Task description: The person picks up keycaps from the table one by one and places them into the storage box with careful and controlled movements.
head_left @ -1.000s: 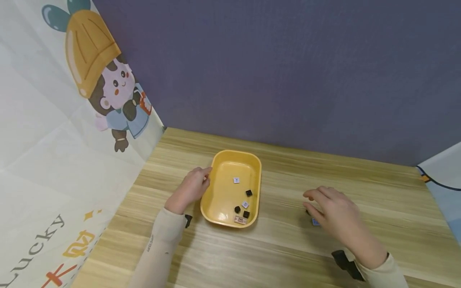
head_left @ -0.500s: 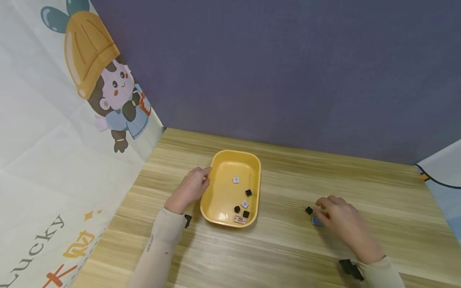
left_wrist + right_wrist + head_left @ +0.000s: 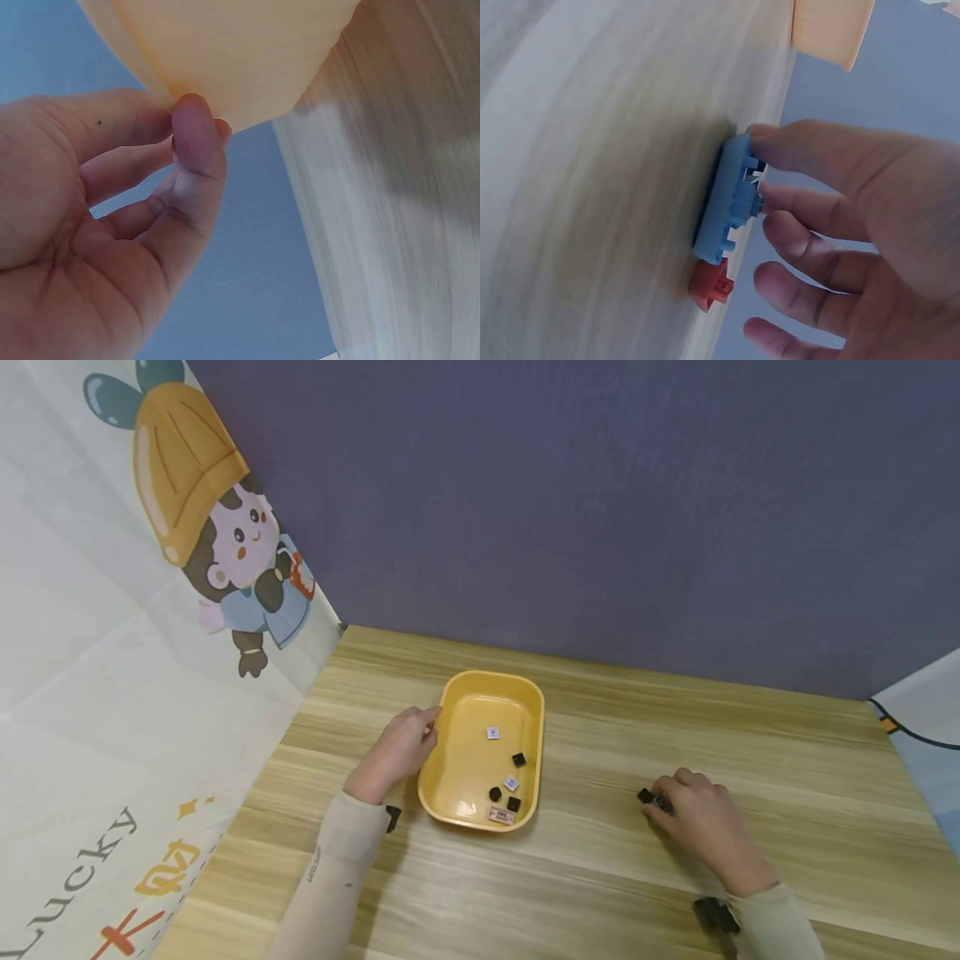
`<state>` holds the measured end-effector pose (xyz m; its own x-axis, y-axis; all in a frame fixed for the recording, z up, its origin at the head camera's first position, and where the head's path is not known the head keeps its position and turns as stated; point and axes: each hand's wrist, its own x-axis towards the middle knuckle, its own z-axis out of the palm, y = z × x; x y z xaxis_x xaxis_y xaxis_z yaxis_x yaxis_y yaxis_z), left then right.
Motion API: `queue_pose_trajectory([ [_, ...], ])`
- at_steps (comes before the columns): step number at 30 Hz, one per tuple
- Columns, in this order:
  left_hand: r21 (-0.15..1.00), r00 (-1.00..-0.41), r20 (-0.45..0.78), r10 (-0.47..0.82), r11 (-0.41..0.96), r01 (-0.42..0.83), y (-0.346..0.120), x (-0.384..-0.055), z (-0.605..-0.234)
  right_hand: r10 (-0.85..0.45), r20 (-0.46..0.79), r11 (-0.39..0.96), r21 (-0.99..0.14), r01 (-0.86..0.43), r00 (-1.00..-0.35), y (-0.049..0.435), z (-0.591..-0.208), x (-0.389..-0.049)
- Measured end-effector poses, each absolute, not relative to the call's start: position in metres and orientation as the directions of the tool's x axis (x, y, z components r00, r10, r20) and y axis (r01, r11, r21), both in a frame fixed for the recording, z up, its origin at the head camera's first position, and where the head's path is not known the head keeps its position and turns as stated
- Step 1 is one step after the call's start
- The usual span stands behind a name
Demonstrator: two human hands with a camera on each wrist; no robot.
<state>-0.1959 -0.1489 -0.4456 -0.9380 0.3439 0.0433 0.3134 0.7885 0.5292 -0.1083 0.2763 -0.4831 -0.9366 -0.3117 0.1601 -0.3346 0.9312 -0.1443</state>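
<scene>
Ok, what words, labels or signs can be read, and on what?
"Lucky": white printed sheet
"财", probably: orange character, same sheet
Red character, same sheet: cut off, unreadable
Left sleeve: print too small
Pink tile, white tiles in yellow tray: too small

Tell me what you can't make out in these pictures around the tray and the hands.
Pink tile and white tiles: print too small, head view.
Black pieces by the right hand, which partly covers one: too small for exact shape, head view.
Inside of the yellow tray: hidden by its wall, left wrist view.
Left sleeve: cut off by the bottom edge, head view.
</scene>
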Motion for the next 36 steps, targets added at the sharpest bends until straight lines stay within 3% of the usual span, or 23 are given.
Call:
queue_pose_trajectory([
  [23,0.544,-0.938,0.022,0.346,0.783,0.302,-0.143,-0.200,-0.446,-0.301,0.174,0.931,-0.161,-0.328,-0.938,0.274,-0.475,-0.105],
  [36,0.570,-0.943,0.021,0.331,0.771,0.284,-0.150,-0.198,-0.447,-0.384,0.252,0.884,-0.176,-0.433,-0.888,0.223,-0.441,-0.118],
])
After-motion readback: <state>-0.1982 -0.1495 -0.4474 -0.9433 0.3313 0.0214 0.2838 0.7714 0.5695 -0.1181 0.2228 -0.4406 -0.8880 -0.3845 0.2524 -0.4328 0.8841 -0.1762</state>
